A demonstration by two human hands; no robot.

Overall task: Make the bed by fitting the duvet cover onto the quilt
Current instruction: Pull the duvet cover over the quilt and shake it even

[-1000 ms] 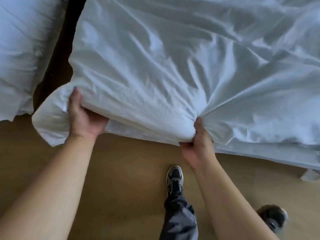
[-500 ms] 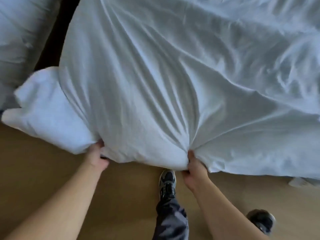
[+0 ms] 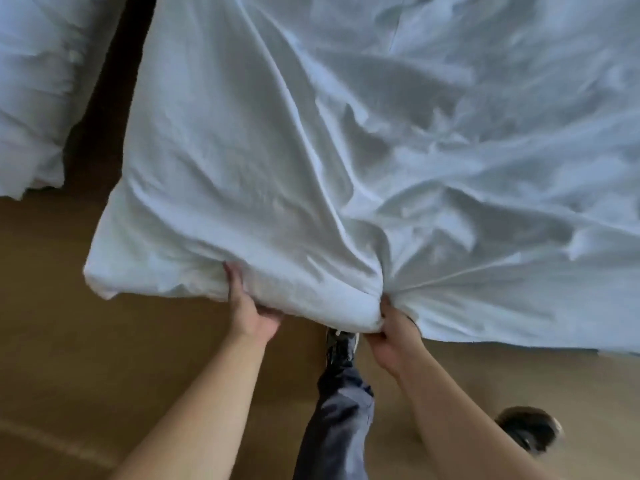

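Both hands grip the white duvet's (image 3: 311, 150) lower edge at frame centre: left hand (image 3: 251, 311) thumb on top, right hand (image 3: 393, 332) bunching fabric.

Duvet cover (image 3: 311, 168) corner now pulled flatter, left thumb on top

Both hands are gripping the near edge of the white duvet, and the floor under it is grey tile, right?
Not quite. The head view shows the left hand and right hand gripping the near edge of the white duvet, but the floor under it is brown, with no tile pattern visible.
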